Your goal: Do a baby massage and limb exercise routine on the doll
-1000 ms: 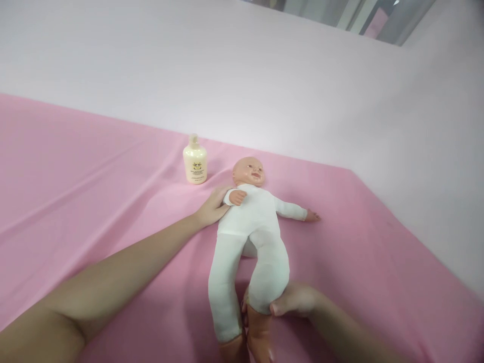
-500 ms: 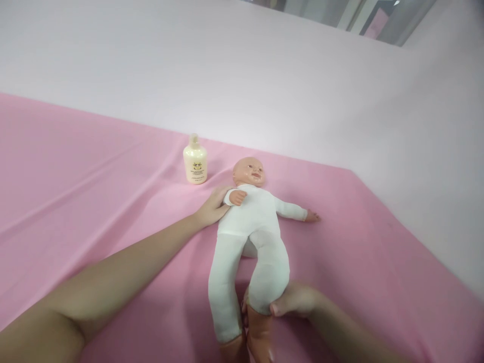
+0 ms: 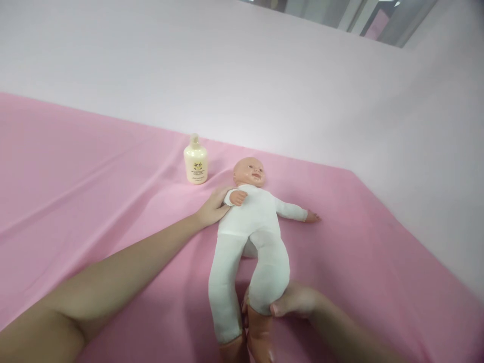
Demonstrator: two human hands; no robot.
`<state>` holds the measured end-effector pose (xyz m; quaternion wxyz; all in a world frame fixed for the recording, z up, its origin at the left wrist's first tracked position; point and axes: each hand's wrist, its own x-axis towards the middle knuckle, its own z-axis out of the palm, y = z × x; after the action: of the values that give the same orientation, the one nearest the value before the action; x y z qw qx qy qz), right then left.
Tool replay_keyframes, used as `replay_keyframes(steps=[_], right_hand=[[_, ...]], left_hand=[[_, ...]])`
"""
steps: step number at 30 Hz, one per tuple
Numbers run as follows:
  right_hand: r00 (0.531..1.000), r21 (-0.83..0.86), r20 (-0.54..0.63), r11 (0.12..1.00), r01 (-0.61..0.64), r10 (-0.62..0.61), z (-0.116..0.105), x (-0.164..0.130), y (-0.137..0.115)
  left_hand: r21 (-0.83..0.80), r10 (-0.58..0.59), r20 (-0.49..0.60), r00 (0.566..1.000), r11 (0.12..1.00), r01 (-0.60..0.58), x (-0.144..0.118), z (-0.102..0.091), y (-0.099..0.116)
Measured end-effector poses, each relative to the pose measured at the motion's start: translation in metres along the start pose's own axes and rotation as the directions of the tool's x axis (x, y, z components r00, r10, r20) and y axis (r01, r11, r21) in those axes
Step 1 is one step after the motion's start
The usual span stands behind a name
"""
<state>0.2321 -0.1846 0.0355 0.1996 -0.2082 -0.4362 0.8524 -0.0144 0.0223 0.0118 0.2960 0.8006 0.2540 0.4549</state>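
Note:
A baby doll [image 3: 251, 214] with a white cloth body lies on its back on a pink cloth [image 3: 124, 201], head away from me and feet at the bottom edge of the view. My left hand [image 3: 214, 206] is closed around the doll's bent arm on the left side, the thumb against its flank; part of the fingers is hidden behind the arm. My right hand [image 3: 297, 300] grips the doll's lower leg on the right, just above the foot, with the thumb in front and fingertips showing on the inner side. The doll's other arm stretches out to the right.
A cream-coloured bottle [image 3: 196, 164] with a dark printed label stands upright on the cloth, left of the doll's head. Behind the cloth rises a plain white wall [image 3: 227, 75]. Grey panels [image 3: 340, 15] show at the top right.

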Motion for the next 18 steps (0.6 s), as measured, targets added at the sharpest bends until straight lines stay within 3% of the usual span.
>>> replay_keyframes(steps=[18], right_hand=[[1.0, 0.0, 0.01, 1.0, -0.005, 0.005, 0.0005, 0.001, -0.0011]], left_hand=[[-0.025, 0.019, -0.005, 1.0, 1.0, -0.02, 0.0017, -0.0001, 0.0025]])
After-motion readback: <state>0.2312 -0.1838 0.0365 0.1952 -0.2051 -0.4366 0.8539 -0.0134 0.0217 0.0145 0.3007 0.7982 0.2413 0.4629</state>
